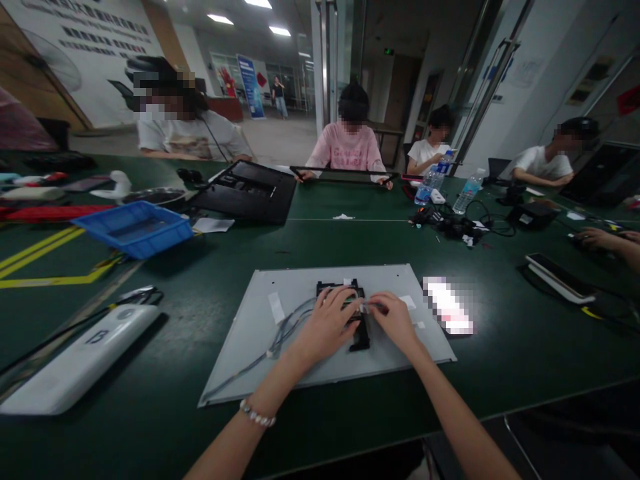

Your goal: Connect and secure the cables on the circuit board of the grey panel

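Observation:
A pale grey flat panel (310, 373) lies on the green table in front of me. On its middle sits a black plastic bracket (361, 337), partly covered by my fingers. My left hand (327, 320) holds the bracket, its fingers curved over the top and the thumb near its right side. From the right, my right hand (395, 317) pinches the end of a thin cable with a small light connector at the bracket; the fingertips hide its detail. Several grey cables (287, 323) run from under my left hand to the panel's lower left corner. White tape strips (276, 308) stick to the panel.
A lit phone (447, 305) lies right of the panel. At left are a white power bank (85, 357) and a blue tray (135, 227). Across the table, a person in pink holds a dark frame (345, 177) beside a black panel (245, 190). Bottles (469, 190) and cables (450, 223) stand right.

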A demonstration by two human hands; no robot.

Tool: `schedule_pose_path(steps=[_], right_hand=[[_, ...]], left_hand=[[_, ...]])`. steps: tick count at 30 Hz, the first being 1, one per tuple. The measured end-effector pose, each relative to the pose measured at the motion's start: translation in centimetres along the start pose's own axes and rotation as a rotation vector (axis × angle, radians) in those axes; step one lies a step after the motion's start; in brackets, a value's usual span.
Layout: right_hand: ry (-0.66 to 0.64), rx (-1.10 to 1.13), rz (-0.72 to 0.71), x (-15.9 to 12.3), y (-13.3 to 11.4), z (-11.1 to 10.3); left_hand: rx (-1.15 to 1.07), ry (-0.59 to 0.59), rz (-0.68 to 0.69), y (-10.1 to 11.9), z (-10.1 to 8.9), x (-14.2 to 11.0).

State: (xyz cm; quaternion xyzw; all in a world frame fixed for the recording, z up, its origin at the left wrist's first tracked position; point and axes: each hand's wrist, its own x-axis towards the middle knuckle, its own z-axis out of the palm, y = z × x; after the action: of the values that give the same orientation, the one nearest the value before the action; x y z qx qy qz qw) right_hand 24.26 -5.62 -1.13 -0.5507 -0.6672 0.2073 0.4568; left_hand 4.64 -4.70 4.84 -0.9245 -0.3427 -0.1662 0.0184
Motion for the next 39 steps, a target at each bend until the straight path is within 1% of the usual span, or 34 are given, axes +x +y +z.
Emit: schedule_pose_path(steps=[3, 6, 8, 11, 13, 16, 20, 22, 24, 27, 30, 32, 35, 37, 39], right_hand=[[0.04, 0.028, 0.033, -0.1, -0.1, -0.5], [0.058, 0.046, 0.039, -0.3, -0.3, -0.8], [0.05, 0.049, 0.034, -0.5, -0.6, -0.8], [0.028, 0.044, 0.03, -0.6, -1.0, -0.7], [0.015, 0.038, 0.018, -0.6, -1.1, -0.7], [0.005, 0.028, 0.006, -0.6, -1.0, -0.7], [0.006, 0.013, 0.003, -0.5, -0.8, -0.8], [0.005, 0.014, 0.002, -0.6, -0.9, -0.8], [0.008, 0.016, 0.004, -0.6, -1.0, -0.7], [0.009, 0.016, -0.003, -0.7, -1.2, -0.6], [-0.01, 0.015, -0.007, -0.7, -1.1, -0.6], [-0.015, 0.017, 0.001, -0.7, -1.0, -0.6], [-0.008, 0.015, 0.007, -0.6, -1.0, -0.9], [-0.002, -0.001, 0.0, -0.5, -1.4, -1.1], [-0.01, -0.034, -0.03, -0.3, -2.5, -1.1]], left_hand=[[0.034, -0.009, -0.117, -1.9, -2.1, -1.2], [0.096, -0.044, -0.275, -4.5, -3.9, -3.9], [0.108, -0.057, -0.366, -5.8, -4.4, -6.0], [0.054, -0.098, -0.462, -6.7, -4.1, -8.0], [0.026, -0.122, -0.491, -6.8, -3.6, -8.5], [0.055, -0.144, -0.526, -6.8, -3.0, -8.2], [0.166, -0.167, -0.546, -6.3, -3.7, -7.4], [0.24, -0.143, -0.521, -5.6, -4.2, -7.2], [0.31, -0.122, -0.465, -4.4, -4.4, -6.9], [0.345, -0.124, -0.396, -2.6, -3.7, -6.4], [0.331, -0.122, -0.42, -1.6, -2.7, -6.0], [0.307, -0.1, -0.451, -1.4, -2.4, -6.0], [0.262, -0.037, -0.505, -1.8, -3.0, -6.5], [0.241, -0.005, -0.558, -2.3, -3.5, -7.1], [0.231, 0.017, -0.601, -2.9, -3.8, -7.7]])
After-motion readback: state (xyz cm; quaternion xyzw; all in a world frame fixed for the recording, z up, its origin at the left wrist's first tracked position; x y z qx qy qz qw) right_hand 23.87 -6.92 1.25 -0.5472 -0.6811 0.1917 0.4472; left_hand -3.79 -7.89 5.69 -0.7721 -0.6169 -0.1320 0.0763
